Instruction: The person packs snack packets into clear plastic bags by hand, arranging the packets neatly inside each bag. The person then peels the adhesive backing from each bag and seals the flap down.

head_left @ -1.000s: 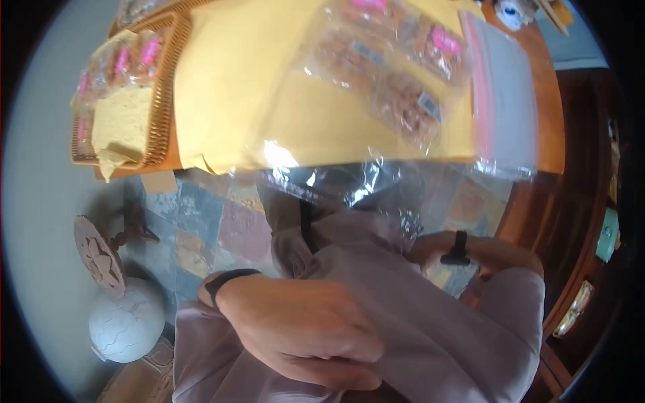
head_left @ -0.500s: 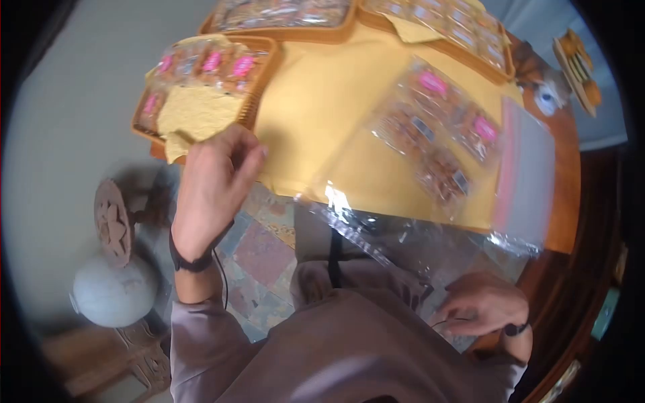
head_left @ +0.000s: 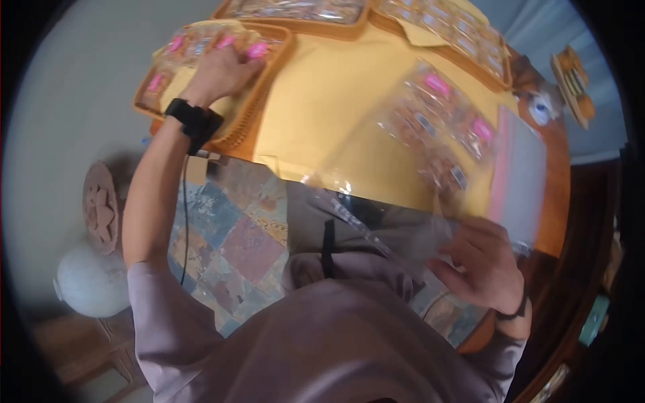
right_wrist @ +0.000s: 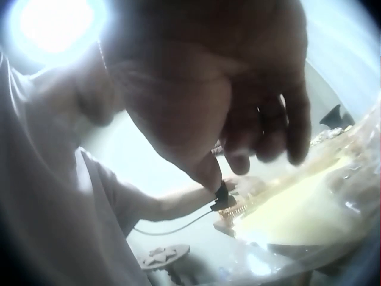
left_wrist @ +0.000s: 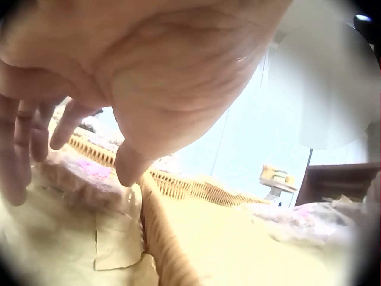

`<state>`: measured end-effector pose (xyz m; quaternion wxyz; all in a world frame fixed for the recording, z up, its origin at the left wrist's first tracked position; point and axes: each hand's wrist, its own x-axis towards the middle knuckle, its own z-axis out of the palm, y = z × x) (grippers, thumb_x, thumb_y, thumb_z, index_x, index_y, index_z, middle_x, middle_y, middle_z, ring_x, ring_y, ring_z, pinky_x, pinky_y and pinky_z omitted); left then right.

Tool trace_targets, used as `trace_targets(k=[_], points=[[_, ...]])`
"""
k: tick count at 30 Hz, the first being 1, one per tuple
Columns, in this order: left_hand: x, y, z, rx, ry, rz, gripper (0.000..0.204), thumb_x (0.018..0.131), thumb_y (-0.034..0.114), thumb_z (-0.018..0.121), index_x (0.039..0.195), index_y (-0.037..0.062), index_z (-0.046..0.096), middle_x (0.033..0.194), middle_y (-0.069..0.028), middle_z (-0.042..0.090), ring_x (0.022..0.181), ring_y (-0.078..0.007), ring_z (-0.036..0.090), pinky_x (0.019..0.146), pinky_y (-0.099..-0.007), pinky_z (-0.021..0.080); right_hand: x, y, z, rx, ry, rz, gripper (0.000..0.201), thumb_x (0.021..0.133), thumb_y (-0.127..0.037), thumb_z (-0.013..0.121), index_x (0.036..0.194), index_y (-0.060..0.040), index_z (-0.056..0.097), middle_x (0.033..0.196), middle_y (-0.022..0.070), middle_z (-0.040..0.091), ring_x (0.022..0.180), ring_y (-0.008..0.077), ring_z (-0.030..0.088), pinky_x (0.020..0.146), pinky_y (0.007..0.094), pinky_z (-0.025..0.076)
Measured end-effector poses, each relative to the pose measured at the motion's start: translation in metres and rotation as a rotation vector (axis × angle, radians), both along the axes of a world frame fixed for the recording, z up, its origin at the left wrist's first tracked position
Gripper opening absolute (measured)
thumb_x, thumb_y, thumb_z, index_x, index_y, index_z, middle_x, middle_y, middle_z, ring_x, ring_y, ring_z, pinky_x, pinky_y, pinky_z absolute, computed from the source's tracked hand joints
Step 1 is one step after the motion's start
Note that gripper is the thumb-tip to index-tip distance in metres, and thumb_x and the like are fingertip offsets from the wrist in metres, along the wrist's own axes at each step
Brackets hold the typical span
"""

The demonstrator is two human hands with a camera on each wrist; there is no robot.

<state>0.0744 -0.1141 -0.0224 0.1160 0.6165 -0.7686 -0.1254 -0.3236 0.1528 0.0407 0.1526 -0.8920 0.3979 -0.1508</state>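
Note:
Over the left wicker basket (head_left: 266, 82), the left hand (head_left: 216, 75) reaches down beside a snack pack with a pink label (head_left: 259, 51). In the left wrist view that hand (left_wrist: 172, 77) has its fingers apart above a pink-labelled pack (left_wrist: 92, 170); no firm hold shows. A large clear bag (head_left: 363, 144) lies on the yellow cloth (head_left: 302, 87), with several packs (head_left: 440, 168) inside, its mouth over the table's front edge. The right hand (head_left: 485, 265) is beside the bag's near end, fingers spread; in the right wrist view the hand (right_wrist: 196, 89) grips nothing visible.
Two more baskets of packs stand at the back, one in the middle (head_left: 322, 28) and one at the right (head_left: 500, 80). A stack of clear bags with a pink edge (head_left: 521, 174) lies at the table's right side. A pale round jar (head_left: 93, 282) stands below left.
The left hand has moved up from the person's front, past the basket's near edge, to the packs in it. The right hand has risen towards the large bag's near end.

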Motion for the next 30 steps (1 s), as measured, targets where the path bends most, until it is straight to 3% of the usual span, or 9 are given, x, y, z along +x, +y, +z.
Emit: trace_targets(k=[3, 7, 14, 15, 20, 21, 23, 25, 30], points=[[-0.003, -0.009, -0.008, -0.113, -0.235, -0.001, 0.057, 0.092, 0.058, 0.064, 0.096, 0.0029, 0.078, 0.096, -0.0266, 0.074, 0.099, -0.0379, 0.072, 0.091, -0.0463, 0.055, 0.016, -0.002, -0.008, -0.221, 0.027, -0.04, 0.035, 0.078, -0.026, 0.082, 0.074, -0.0077, 0.053, 0.071, 0.0059, 0.049, 0.067, 0.0246, 0.054, 0.055, 0.0394, 0.044], [-0.002, -0.013, 0.0, -0.015, -0.109, 0.105, 0.053, 0.085, 0.057, 0.073, 0.093, 0.0055, 0.079, 0.093, -0.0195, 0.076, 0.089, -0.0329, 0.074, 0.084, -0.0417, 0.057, 0.029, 0.001, -0.025, -0.345, 0.183, -0.128, 0.04, 0.081, -0.043, 0.075, 0.078, -0.0096, 0.053, 0.079, 0.0056, 0.052, 0.08, 0.0231, 0.055, 0.063, 0.0349, 0.044], [0.016, -0.009, 0.022, 0.043, 0.387, 0.04, 0.039, 0.087, 0.037, 0.078, 0.087, -0.0022, 0.075, 0.075, -0.0049, 0.071, 0.064, -0.0103, 0.061, 0.062, -0.0274, 0.05, 0.033, -0.002, -0.043, -0.381, 0.344, -0.153, 0.03, 0.079, -0.026, 0.08, 0.083, -0.0063, 0.057, 0.083, 0.008, 0.053, 0.084, 0.0253, 0.057, 0.064, 0.0356, 0.048], [0.02, -0.002, 0.028, 0.007, 0.414, 0.122, 0.039, 0.089, 0.036, 0.077, 0.1, -0.0014, 0.073, 0.08, -0.0005, 0.069, 0.065, -0.0062, 0.056, 0.063, -0.0237, 0.048, 0.032, -0.004, -0.04, -0.406, 0.328, -0.14, 0.028, 0.078, -0.022, 0.08, 0.081, -0.0065, 0.057, 0.082, 0.0079, 0.053, 0.083, 0.0254, 0.057, 0.063, 0.0359, 0.049], [0.036, 0.087, 0.088, 0.187, 0.789, 0.178, 0.057, 0.098, 0.035, 0.069, 0.135, -0.0066, 0.058, 0.115, -0.0086, 0.068, 0.097, -0.0129, 0.065, 0.082, -0.0249, 0.052, 0.026, -0.013, -0.038, -0.442, 0.207, -0.131, 0.024, 0.075, -0.012, 0.08, 0.076, -0.0064, 0.057, 0.078, 0.0081, 0.054, 0.077, 0.0263, 0.058, 0.06, 0.0369, 0.048], [0.038, 0.111, 0.088, 0.222, 0.914, 0.27, 0.057, 0.101, 0.031, 0.066, 0.144, -0.0035, 0.053, 0.115, -0.0094, 0.068, 0.093, -0.0109, 0.066, 0.075, -0.0209, 0.052, 0.027, -0.015, -0.037, -0.444, 0.151, -0.147, 0.024, 0.074, -0.01, 0.08, 0.076, -0.006, 0.056, 0.077, 0.0086, 0.053, 0.074, 0.027, 0.057, 0.059, 0.038, 0.048], [0.025, 0.17, 0.09, 0.454, 1.212, 0.321, 0.042, 0.094, 0.016, 0.067, 0.125, -0.0087, 0.056, 0.119, -0.0182, 0.067, 0.071, -0.0211, 0.073, 0.05, -0.0249, 0.062, 0.027, -0.017, -0.035, -0.438, 0.095, -0.165, 0.025, 0.073, -0.008, 0.08, 0.075, -0.0057, 0.056, 0.075, 0.0091, 0.053, 0.072, 0.0276, 0.057, 0.058, 0.039, 0.047], [0.009, 0.207, 0.065, 0.739, 1.166, 0.197, 0.037, 0.087, 0.006, 0.067, 0.119, -0.0062, 0.055, 0.12, -0.0268, 0.065, 0.07, -0.0299, 0.076, 0.047, -0.0304, 0.064, 0.028, -0.019, -0.033, -0.389, 0.003, -0.163, 0.024, 0.075, -0.008, 0.079, 0.075, -0.0051, 0.056, 0.074, 0.0095, 0.053, 0.07, 0.0285, 0.056, 0.057, 0.0397, 0.046], [-0.097, 0.256, 0.001, 1.146, 1.385, 0.036, 0.045, 0.099, 0.005, 0.061, 0.142, -0.0026, 0.048, 0.127, -0.0142, 0.065, 0.103, -0.0212, 0.071, 0.083, -0.0328, 0.062, 0.029, -0.026, -0.032, -0.377, -0.019, -0.152, 0.022, 0.077, -0.006, 0.078, 0.075, -0.0047, 0.056, 0.071, 0.0093, 0.053, 0.066, 0.0288, 0.056, 0.055, 0.0397, 0.045]])
